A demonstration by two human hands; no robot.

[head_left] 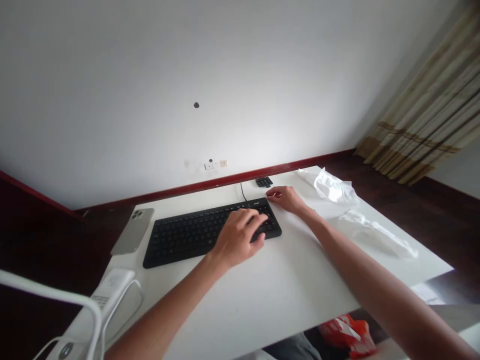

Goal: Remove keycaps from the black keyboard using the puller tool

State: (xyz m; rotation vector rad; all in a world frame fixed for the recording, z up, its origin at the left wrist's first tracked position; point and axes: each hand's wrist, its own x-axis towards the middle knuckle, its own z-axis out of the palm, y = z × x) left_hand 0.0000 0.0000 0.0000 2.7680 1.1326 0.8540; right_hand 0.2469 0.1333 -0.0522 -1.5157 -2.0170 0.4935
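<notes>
A black keyboard lies at a slant on the white table. My left hand rests over its right-hand part, fingers spread and reaching onto the number keys, with nothing held. Just past the keyboard's top right corner, my right hand is closed in a pinch near the table surface. A small dark bit shows at those fingertips, too little to make out. Beyond that hand is a cluster of small black pieces that look like loose keycaps. The keys under my left hand are partly hidden.
A phone lies face down left of the keyboard. Nearer, a white power strip and white cables sit at the table's left edge. Crumpled white wrapping lies on the right. The keyboard's cable runs toward the back edge.
</notes>
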